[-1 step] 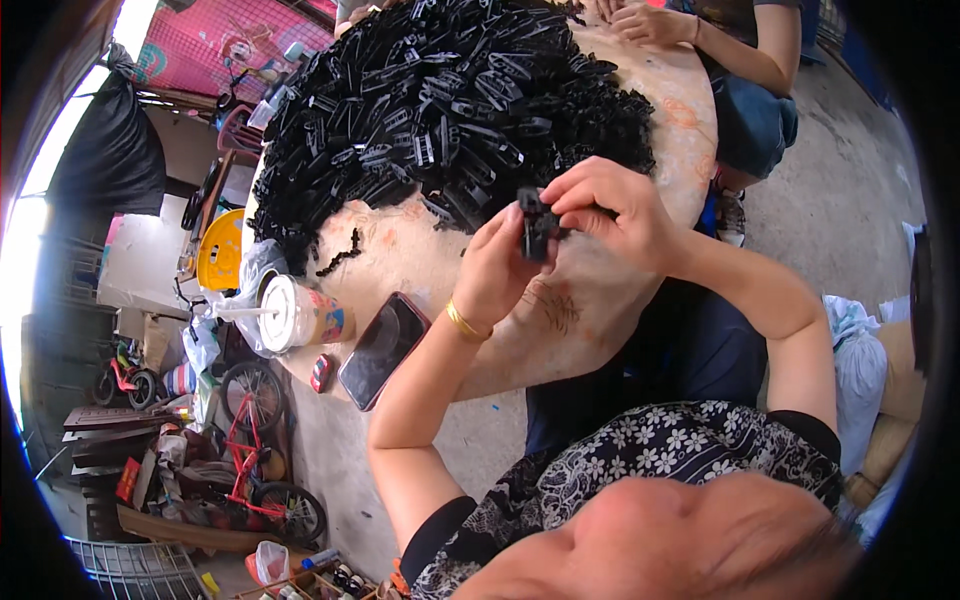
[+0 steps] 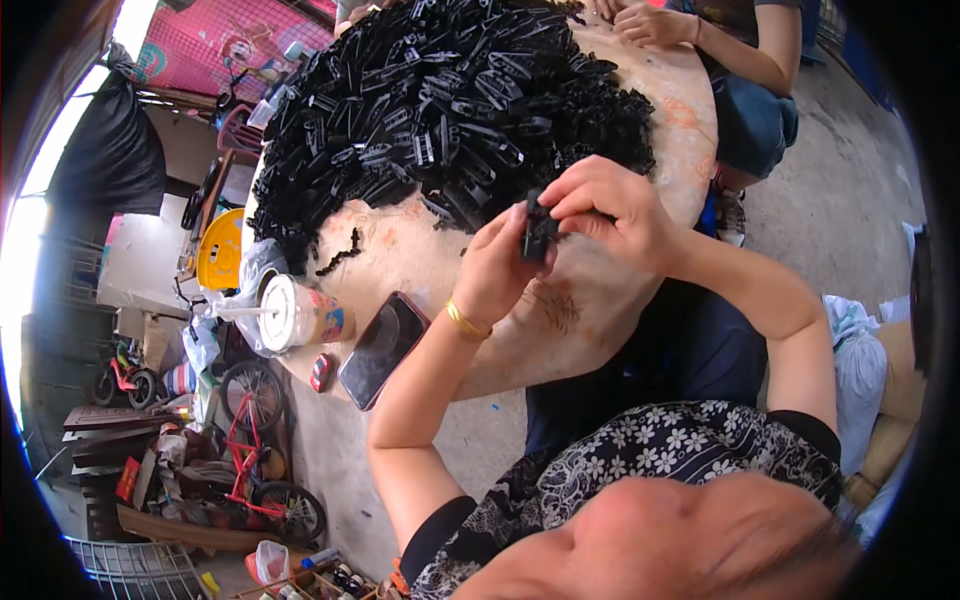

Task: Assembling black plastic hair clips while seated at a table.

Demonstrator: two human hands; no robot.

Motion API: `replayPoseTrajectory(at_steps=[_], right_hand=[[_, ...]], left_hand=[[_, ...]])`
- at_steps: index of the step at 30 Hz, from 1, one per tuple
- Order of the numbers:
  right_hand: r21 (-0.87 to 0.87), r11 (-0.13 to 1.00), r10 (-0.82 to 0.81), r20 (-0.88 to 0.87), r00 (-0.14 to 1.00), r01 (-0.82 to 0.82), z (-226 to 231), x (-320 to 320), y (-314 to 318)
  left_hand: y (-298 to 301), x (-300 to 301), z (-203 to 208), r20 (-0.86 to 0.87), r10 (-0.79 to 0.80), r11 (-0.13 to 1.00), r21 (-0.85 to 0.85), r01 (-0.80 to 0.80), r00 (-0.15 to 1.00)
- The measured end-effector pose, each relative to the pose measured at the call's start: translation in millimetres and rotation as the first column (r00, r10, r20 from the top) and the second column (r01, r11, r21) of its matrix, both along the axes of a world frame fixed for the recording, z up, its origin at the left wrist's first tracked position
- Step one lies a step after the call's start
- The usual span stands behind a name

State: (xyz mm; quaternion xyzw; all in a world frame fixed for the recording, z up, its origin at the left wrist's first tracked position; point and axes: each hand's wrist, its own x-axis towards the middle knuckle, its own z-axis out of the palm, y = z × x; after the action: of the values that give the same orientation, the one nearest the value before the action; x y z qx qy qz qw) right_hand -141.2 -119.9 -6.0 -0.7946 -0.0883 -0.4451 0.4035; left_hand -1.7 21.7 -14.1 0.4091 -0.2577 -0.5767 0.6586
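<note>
Over the near part of a round table, my left hand grips a small black plastic part upright between thumb and fingers. My right hand pinches at the upper right edge of that part with thumb and forefinger; whether a smaller piece sits in the pinch is hidden. Beyond both hands lies a big heap of black plastic parts, many of them long and oval with slots. A mass of smaller black pieces lies at the heap's right side.
Left of my left forearm are a dark phone, a small red object and a lidded cup with a straw. A thin black strip lies near the heap. Another person's hand rests at the table's far right edge.
The black part has tilted slightly in my left hand, and my right fingers have shifted a little on its upper edge. Everything else looks the same.
</note>
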Motion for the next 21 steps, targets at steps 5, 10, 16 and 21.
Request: replayPoseTrajectory(at_steps=[5,10,16,21], right_hand=[[-0.268,0.963,0.002,0.047,0.999,0.01,-1,-1,-1],[-0.314,0.948,0.053,0.023,0.998,-0.043,-1,-3,-4],[-0.225,0.971,0.052,-0.155,0.986,-0.087,0,-9,-6],[0.071,0.993,0.115,-0.5,0.858,-0.092,7,-17,-4]], left_hand=[[2,1,7,0.068,-0.107,0.978,0.187,0.092,0.992],[5,14,9,0.079,-0.284,0.943,0.206,0.263,0.956],[10,0,27,0.447,-0.25,0.96,0.232,0.158,0.859],[12,-12,18,0.826,-0.134,0.987,0.163,-0.005,0.547]])
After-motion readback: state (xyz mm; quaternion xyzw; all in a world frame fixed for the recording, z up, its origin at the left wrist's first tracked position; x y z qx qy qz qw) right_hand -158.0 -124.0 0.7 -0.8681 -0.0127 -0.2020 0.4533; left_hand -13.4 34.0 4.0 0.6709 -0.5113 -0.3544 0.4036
